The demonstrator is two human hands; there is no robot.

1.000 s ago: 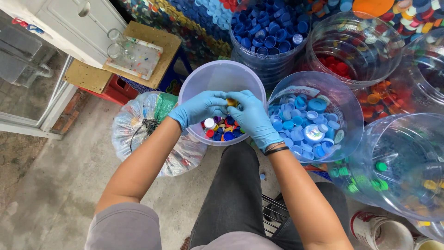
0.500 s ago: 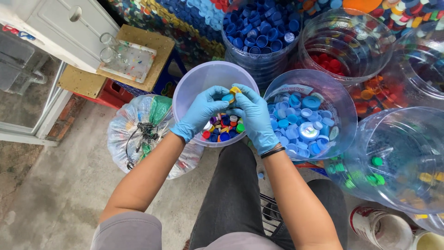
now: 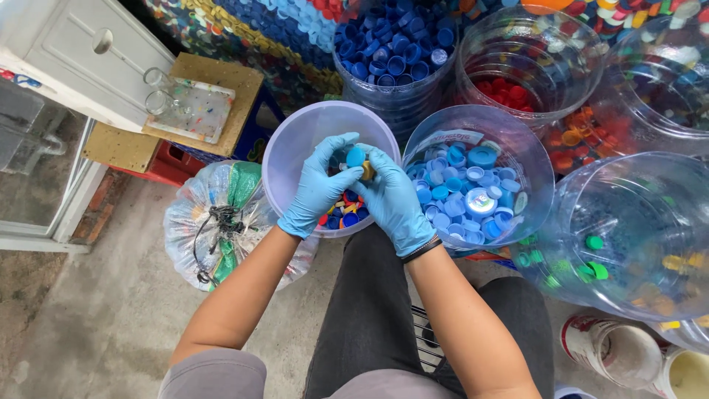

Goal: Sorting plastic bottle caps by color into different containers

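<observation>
Over the mixed-cap bucket point(image 3: 295, 159), gloved fingers point(image 3: 347, 174) pinching a blue cap point(image 3: 356, 156), light-blue caps bucket point(image 3: 509, 137) beside

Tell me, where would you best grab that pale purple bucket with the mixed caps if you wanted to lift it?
Probably by the rim of the pale purple bucket, on its left side and from above. No handle shows, the rim stands open and upright there, and the left hand and right hand already crowd the near right side over the mixed caps.

Gloved left hand point(image 3: 316, 188), right hand point(image 3: 395, 201) together, fingers pinched.
</observation>
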